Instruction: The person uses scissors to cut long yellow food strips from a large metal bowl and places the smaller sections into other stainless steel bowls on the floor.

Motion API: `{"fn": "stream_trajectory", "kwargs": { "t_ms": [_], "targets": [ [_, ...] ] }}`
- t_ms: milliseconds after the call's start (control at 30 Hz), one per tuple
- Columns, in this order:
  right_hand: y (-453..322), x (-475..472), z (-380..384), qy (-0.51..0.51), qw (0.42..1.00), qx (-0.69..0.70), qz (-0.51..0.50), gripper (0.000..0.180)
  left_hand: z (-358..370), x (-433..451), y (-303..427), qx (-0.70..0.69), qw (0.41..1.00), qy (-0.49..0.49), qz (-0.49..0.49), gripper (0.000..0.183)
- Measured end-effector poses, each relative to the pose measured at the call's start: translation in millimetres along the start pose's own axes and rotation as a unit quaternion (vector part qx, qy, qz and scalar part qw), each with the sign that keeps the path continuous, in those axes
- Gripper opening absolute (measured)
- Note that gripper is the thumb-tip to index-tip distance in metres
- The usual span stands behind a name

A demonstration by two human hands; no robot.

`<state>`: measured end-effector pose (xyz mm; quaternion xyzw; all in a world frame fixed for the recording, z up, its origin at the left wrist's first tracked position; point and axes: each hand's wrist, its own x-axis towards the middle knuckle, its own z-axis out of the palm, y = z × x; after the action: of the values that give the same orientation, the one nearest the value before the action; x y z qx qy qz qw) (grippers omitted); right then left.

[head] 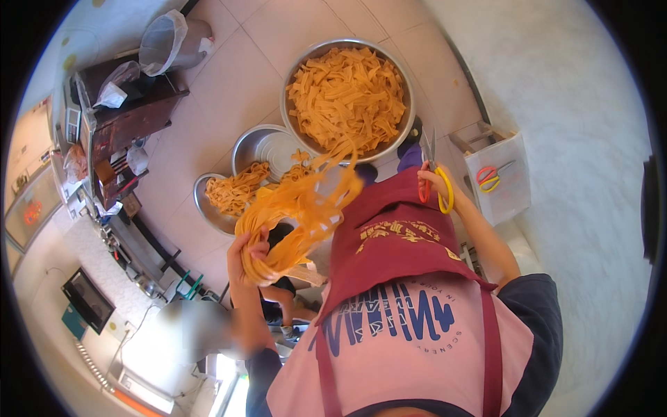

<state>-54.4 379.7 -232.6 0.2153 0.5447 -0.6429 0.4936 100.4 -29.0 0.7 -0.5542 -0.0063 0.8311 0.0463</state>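
Observation:
My left hand [252, 255] is closed around a thick looped bundle of long, flat yellow-orange food strips [292, 213], perhaps wide noodles or bean-curd skin. The bundle's loose ends fan out towards a large steel basin [285, 112]. That basin is heaped with shorter cut strips [349, 99] of the same colour. In my right hand [431, 182] is a pair of scissors [444, 190] with one red and one yellow handle loop, blades pointing away from me. Beside the large basin, a steel bowl [255, 143] and a smaller steel bowl [200, 195] hold more long strips [234, 193].
Another pair of scissors [489, 179] lies against a white-covered stool [503, 187] on the right. A dark wooden table [125, 120] and a lined bin [177, 44] stand at the left. Another person's arm [284, 302] shows behind the bundle. The floor [224, 99] is tiled.

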Motion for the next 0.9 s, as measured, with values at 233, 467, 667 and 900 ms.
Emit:
{"fn": "stream_trajectory", "kwargs": {
  "t_ms": [233,467,667,900],
  "targets": [
    [-6.5,41.9,-12.1,-0.153,0.985,-0.031,0.079,0.022,56.9,-20.0,-43.3,0.161,0.977,0.092,0.100,0.052],
    [-16.5,64.7,-35.8,-0.345,0.922,-0.066,0.161,0.051,121.7,2.7,-67.7,0.301,0.948,0.079,0.070,0.064],
    [-35.5,94.8,-39.5,-0.498,0.846,-0.111,0.153,0.066,113.3,46.9,-67.6,0.363,0.930,0.000,-0.049,0.061],
    [0.0,156.9,2.7,-0.591,0.770,-0.088,0.222,0.068,128.2,69.2,-90.8,0.541,0.812,0.142,-0.165,0.052]
  ]
}}
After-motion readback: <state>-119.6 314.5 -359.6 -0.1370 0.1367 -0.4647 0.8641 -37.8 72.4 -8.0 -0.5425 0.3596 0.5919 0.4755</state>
